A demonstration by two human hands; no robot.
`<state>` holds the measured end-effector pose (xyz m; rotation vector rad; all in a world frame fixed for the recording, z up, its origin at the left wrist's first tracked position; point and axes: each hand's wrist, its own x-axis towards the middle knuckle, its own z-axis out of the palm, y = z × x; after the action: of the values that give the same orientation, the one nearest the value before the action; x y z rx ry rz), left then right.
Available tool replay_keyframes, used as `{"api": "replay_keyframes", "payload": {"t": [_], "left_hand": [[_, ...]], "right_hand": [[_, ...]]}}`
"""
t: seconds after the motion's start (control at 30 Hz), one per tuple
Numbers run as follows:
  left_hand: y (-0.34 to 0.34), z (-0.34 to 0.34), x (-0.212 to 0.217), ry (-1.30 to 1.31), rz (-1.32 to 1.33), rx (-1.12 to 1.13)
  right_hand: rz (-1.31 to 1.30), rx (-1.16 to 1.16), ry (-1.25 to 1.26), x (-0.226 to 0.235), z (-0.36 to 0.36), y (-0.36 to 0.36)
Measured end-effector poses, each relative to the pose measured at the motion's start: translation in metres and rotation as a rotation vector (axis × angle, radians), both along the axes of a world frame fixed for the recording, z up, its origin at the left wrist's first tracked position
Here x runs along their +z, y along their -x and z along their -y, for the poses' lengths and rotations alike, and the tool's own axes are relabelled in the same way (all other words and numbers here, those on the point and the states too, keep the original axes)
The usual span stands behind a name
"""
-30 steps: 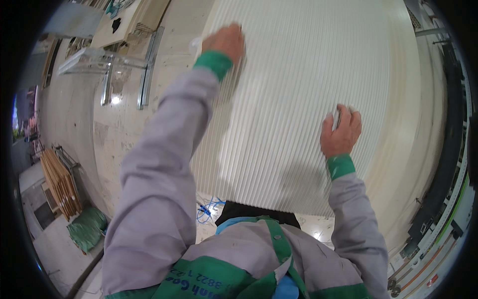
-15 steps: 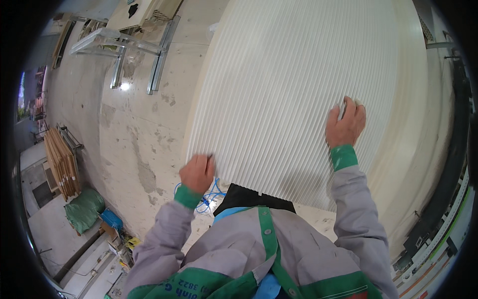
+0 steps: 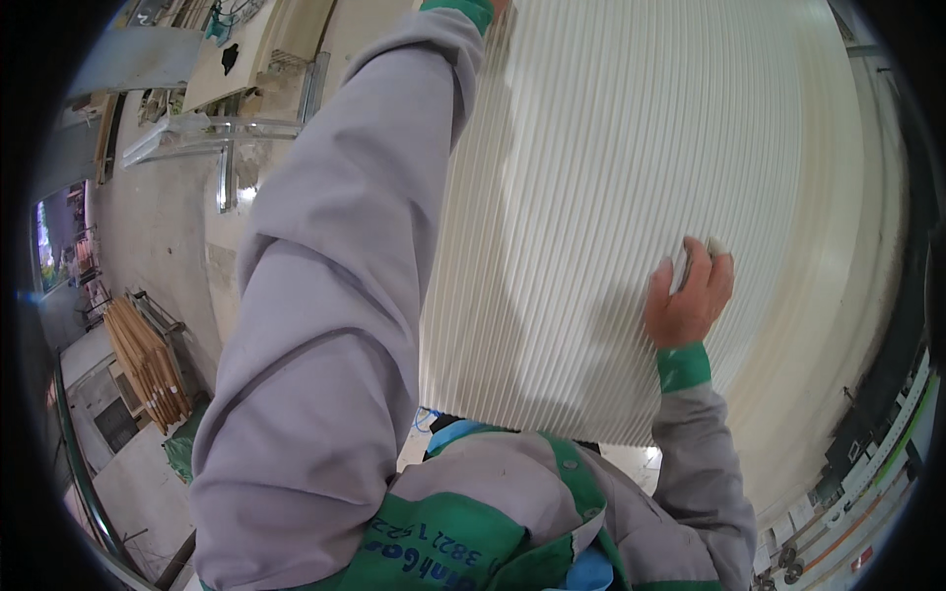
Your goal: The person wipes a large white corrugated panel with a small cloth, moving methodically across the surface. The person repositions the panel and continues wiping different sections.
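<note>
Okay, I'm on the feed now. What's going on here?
A person in a grey work jacket with green cuffs is working over a large, pale ribbed sheet. Their left arm reaches far forward, and the left hand is mostly cut off by the top edge, so its grip can't be judged. The right hand appears to rest on the sheet's right part, thumb and fingers apart.

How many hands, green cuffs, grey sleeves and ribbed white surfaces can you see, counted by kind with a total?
Hands: 2, the right hand and the left hand, mostly cut off at the top edge
Green cuffs: 2
Grey sleeves: 2
Ribbed white surface: 1
Total: 7
</note>
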<state>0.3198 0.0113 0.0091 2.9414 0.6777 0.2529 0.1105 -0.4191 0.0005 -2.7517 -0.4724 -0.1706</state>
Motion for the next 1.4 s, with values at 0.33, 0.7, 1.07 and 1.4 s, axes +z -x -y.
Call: {"api": "replay_keyframes", "payload": {"t": [0.33,0.7,1.07,1.4], "left_hand": [[0.274,0.082,-0.005,0.171,0.011,0.014],[0.618,0.202,0.022,0.285,-0.028,0.111],[0.619,0.223,0.02,0.335,0.109,0.164],[0.492,0.182,0.031,0.302,-0.085,0.168]], "right_hand": [[0.141,0.042,0.022,-0.01,0.004,0.008],[0.065,-0.031,0.036,-0.003,-0.001,0.015],[0.027,-0.059,0.073,0.003,-0.006,0.017],[0.103,0.03,0.05,-0.011,0.001,0.011]]}}
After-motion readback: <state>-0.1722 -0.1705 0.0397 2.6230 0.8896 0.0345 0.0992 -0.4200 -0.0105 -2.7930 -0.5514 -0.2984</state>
